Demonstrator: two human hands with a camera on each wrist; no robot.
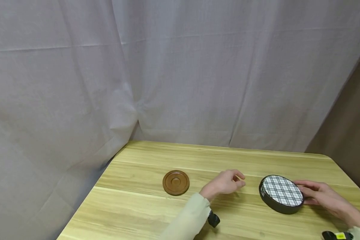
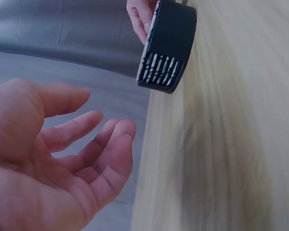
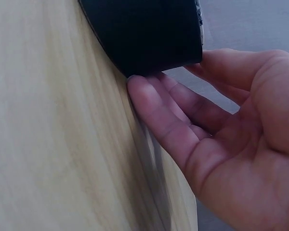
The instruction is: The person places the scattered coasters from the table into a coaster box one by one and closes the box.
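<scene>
A round black box (image 1: 281, 194) with a white plaid lid sits tilted at the right of the wooden table (image 1: 138, 206). My right hand (image 1: 310, 193) holds its right edge. In the right wrist view the fingertips (image 3: 142, 91) lie under the rim of the box (image 3: 144, 33), and the thumb rests against its side. My left hand (image 1: 239, 180) hovers just left of the box with loosely curled fingers and holds nothing. In the left wrist view the left hand (image 2: 103, 125) shows a bare palm, with the box (image 2: 166, 45) beyond it.
A round brown wooden coaster (image 1: 176, 182) lies flat left of the left hand. A grey curtain (image 1: 168, 73) hangs behind the table and along its left edge. Black wrist-camera mounts show at the near edge (image 1: 213, 219).
</scene>
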